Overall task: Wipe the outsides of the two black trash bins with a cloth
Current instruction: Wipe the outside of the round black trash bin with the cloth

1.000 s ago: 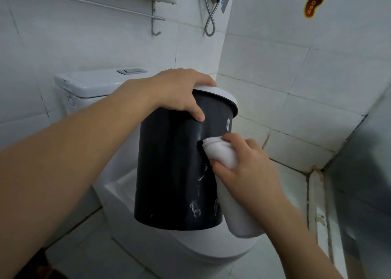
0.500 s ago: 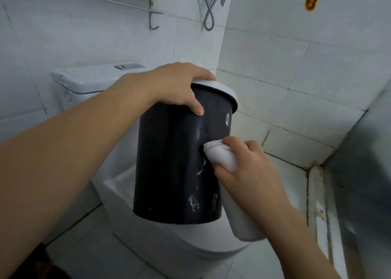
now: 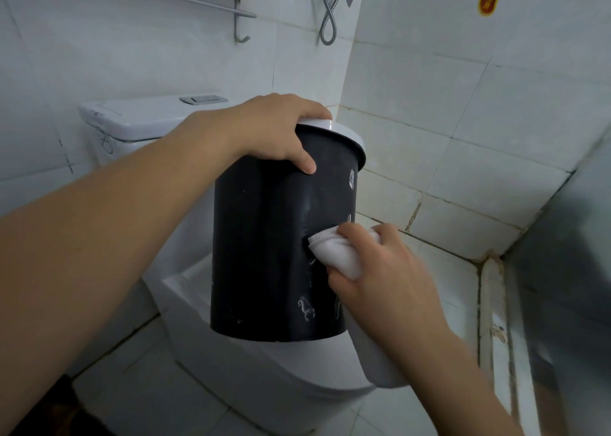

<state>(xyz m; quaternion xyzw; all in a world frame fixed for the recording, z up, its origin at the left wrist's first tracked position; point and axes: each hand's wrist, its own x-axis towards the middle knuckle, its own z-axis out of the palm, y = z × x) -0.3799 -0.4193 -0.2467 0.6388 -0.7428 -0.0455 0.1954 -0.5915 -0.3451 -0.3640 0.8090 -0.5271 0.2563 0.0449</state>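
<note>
Standing on the closed toilet lid [image 3: 297,363], the black trash bin [image 3: 264,244] has its long axis nearly vertical, its white-rimmed top tipped slightly toward the far right wall. My left hand [image 3: 274,131] grips that rim, fingers curled over it, thumb on the black side. My right hand [image 3: 386,277] pinches a folded white cloth [image 3: 334,250] against the bin's right side, near white scuff marks. The cistern [image 3: 139,118] stands behind.
</note>
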